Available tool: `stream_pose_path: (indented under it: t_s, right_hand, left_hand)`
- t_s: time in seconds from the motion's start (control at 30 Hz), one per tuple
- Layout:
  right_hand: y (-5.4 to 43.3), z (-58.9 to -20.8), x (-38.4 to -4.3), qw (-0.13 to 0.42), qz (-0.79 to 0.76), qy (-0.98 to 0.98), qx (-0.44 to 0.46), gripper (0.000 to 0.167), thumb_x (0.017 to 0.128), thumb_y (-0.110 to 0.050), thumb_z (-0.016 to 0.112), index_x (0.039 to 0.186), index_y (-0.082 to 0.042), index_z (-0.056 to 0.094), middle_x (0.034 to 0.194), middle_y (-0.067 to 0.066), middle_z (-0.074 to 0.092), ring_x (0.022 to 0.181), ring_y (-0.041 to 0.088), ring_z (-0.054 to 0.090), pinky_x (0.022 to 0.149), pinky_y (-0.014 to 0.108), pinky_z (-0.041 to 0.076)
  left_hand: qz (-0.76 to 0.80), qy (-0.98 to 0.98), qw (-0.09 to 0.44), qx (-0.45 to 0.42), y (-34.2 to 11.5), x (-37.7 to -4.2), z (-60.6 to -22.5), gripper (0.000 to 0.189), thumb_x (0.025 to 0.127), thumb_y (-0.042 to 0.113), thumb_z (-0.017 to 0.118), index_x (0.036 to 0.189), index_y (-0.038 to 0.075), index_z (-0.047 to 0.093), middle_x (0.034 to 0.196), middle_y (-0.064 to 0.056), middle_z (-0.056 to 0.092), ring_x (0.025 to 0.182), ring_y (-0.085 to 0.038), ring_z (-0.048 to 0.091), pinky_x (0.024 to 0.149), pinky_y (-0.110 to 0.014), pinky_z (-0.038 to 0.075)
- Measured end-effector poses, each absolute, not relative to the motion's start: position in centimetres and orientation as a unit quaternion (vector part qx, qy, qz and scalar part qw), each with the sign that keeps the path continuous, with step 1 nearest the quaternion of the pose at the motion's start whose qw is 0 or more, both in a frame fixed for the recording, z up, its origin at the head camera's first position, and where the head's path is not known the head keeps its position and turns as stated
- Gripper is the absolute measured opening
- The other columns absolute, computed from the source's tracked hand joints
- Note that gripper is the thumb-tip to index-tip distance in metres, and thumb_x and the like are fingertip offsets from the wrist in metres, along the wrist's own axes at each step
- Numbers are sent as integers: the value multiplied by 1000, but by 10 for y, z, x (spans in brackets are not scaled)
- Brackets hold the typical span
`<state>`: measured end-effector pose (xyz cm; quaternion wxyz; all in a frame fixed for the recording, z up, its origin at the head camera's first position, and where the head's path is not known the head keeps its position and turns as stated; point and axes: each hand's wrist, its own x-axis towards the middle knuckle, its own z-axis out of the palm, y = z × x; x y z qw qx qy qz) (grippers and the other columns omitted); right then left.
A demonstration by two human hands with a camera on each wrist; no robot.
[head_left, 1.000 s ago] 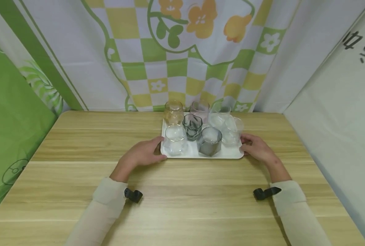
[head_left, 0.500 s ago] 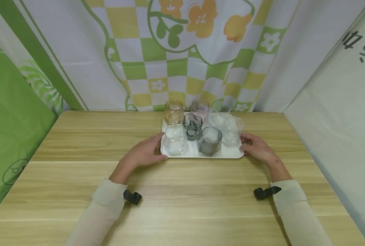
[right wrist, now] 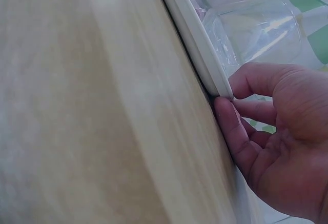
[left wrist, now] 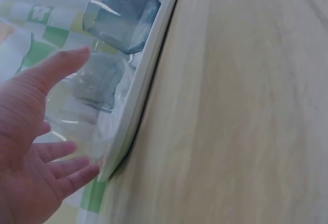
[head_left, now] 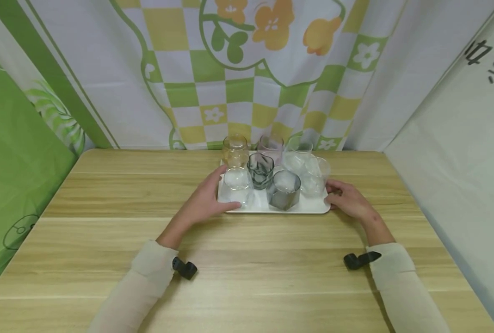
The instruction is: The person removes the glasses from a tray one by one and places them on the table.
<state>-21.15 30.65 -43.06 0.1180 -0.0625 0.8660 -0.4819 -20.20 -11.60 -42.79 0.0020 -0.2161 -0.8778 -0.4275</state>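
Note:
A white tray (head_left: 261, 206) with several drinking glasses on it sits at the table's back. My left hand (head_left: 203, 200) is spread around the clear glass (head_left: 236, 185) at the front left, thumb before it and fingers at its left side. In the left wrist view the left hand's thumb is straight and its fingers are apart, beside the tray's rim (left wrist: 139, 88). My right hand (head_left: 348, 200) pinches the tray's right front corner between thumb and fingers, as the right wrist view shows at the rim (right wrist: 197, 39).
On the tray also stand an amber glass (head_left: 235, 150), a pink glass (head_left: 270, 149), a dark wavy glass (head_left: 261, 171), a grey faceted glass (head_left: 284, 192) and clear glasses (head_left: 315, 178) on the right. A checkered curtain (head_left: 238, 92) hangs behind the wooden table (head_left: 263, 277).
My left hand has left the tray's left edge and moved right and slightly up, around the front left clear glass. The right hand and the tray have stayed put.

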Motion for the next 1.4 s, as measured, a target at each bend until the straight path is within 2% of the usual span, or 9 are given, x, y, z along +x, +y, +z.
stream_pose_path:
  t_s: [0.23, 0.43, 0.53, 0.77, 1.03, 1.4]
  right_hand:
    - [306, -431, -210, 120, -483, 865, -55, 60, 94, 1, 61, 149, 13, 39, 132, 29, 51, 101, 21, 57, 76, 27, 58]
    - [306, -430, -210, 119, -481, 867, -53, 62, 94, 0, 61, 150, 14, 38, 134, 30, 51, 102, 23, 57, 76, 26, 58]
    - [305, -430, -210, 119, -479, 868, -50, 63, 94, -1, 62, 150, 14, 37, 135, 30, 51, 102, 24, 57, 76, 26, 58]
    - [307, -431, -211, 120, -476, 870, -44, 65, 95, -2, 61, 153, 12, 35, 136, 30, 51, 104, 23, 57, 77, 26, 57]
    - [306, -430, -210, 126, -482, 866, -40, 67, 95, -1, 59, 155, 9, 33, 137, 30, 50, 109, 29, 55, 79, 26, 57]
    - [306, -430, -210, 124, -472, 872, -38, 67, 95, -3, 60, 155, 9, 33, 138, 29, 50, 109, 28, 55, 77, 25, 57]
  left_hand:
    - [-509, -837, 8, -198, -103, -204, -435, 109, 78, 31, 93, 162, 9, 27, 162, -13, 35, 142, -34, 40, 110, -50, 42]
    - [-520, -834, 8, -184, -96, -204, -436, 110, 77, 30, 93, 162, 9, 26, 163, -14, 32, 145, -36, 36, 114, -52, 36]
    - [-512, -840, 6, -181, -94, -204, -436, 110, 77, 31, 93, 162, 12, 26, 160, -17, 38, 144, -36, 37, 115, -53, 34]
    - [-510, -840, 13, -186, -92, -206, -437, 100, 78, 28, 92, 157, 14, 33, 144, -17, 54, 134, -36, 49, 111, -55, 38]
    - [-510, -840, 24, -183, -92, -207, -439, 94, 78, 28, 92, 152, 11, 37, 138, -18, 57, 130, -36, 51, 109, -53, 40]
    - [-517, -838, 19, -171, -95, -203, -433, 94, 76, 27, 94, 151, 14, 39, 138, -19, 59, 131, -35, 52, 109, -54, 41]
